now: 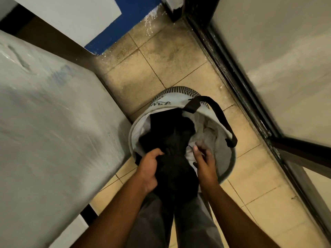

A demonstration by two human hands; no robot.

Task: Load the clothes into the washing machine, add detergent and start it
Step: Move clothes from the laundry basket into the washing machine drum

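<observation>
Gathering clothes from the laundry basket (179,104) on the floor, I have my left hand (150,167) clamped on the black garment (172,140) at the basket's near rim, right hand (204,161) fingers apart over pale cloth (206,136) beside it; next, I judge, lift toward the machine.

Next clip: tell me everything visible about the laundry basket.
The laundry basket is round, soft-sided, pale fabric with a dark patterned band, script lettering and a dark strap handle. It stands on the tiled floor, holding dark clothes and light clothes. The left hand grips the dark bundle; the right hand reaches inside.
</observation>
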